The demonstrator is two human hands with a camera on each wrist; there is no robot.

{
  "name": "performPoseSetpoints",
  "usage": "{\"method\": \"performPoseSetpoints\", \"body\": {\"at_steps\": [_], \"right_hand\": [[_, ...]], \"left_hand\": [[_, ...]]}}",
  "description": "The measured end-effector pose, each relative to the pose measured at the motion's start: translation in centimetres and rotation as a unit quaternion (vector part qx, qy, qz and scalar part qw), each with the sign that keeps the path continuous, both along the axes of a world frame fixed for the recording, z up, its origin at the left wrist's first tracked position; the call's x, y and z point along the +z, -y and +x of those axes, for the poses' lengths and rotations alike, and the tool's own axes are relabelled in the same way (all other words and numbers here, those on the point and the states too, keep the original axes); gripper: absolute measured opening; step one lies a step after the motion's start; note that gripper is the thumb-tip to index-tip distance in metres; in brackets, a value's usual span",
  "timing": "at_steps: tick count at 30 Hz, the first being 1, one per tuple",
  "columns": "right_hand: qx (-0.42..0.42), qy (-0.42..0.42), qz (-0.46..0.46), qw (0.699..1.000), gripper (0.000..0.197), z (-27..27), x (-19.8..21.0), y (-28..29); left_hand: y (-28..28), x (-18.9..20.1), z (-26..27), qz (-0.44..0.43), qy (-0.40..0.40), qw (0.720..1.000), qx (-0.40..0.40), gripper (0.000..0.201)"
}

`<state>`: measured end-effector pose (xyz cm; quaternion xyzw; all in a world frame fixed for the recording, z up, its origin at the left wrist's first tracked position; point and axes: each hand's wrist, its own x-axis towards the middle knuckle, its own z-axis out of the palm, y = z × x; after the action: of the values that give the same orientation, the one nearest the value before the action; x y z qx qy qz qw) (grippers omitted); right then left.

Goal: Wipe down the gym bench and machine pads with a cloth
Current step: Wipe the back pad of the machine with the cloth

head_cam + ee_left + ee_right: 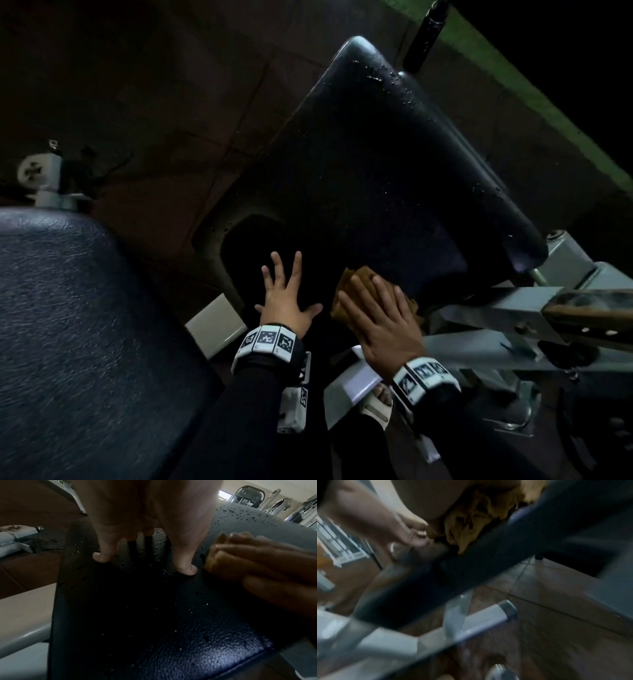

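- Head view, left hand: one; fingers spread wide and straight, palm flat on the dark bench pad; holds nothing.
- Right hand: one; just beside the left, fingers extended close together, pressing flat on the cloth at the pad's near right edge.
- Cloth: one, tan-brown, bunched; mostly covered by the right hand, folds showing past the fingertips and, in the right wrist view, hanging under the palm against the pad's edge.
- Bench pad: one under both hands, dark textured vinyl, running away from the fingers; water droplets scattered ahead of the hands and along its far right edge.
- Second pad: one, left of the left arm, bluish textured surface.
- Wrist bands: two, one per wrist, with black-and-white square markers.
- Metal frame: grey bars right of and below the right hand.
- Floor: dark brown tiles beyond the left hand.
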<state>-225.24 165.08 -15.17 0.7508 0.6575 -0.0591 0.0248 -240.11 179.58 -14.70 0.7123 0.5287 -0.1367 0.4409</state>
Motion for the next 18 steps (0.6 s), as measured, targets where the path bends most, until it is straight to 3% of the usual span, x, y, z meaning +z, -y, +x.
{"method": "performPoseSetpoints", "body": {"at_steps": [3, 6, 12, 18], "right_hand": [[-0.01, 0.027, -0.018, 0.999, 0.075, 1.4, 0.4, 3.0], [-0.068, 0.038, -0.011, 0.997, 0.072, 3.4, 1.7, 3.2], [-0.192, 0.013, 0.045, 0.98, 0.054, 4.9, 3.2, -3.4], [-0.105, 0.003, 0.031, 0.994, 0.059, 2.2, 1.6, -6.4]], "left_hand": [[0.1, 0.0, 0.1, 0.0, -0.002, 1.0, 0.003, 0.109], [0.2, 0.0, 0.2, 0.001, 0.001, 1.0, 0.008, 0.109], [0.3, 0.0, 0.4, 0.001, 0.005, 1.0, 0.012, 0.108], [0.2, 0.1, 0.3, -0.002, 0.009, 1.0, 0.017, 0.107]]}}
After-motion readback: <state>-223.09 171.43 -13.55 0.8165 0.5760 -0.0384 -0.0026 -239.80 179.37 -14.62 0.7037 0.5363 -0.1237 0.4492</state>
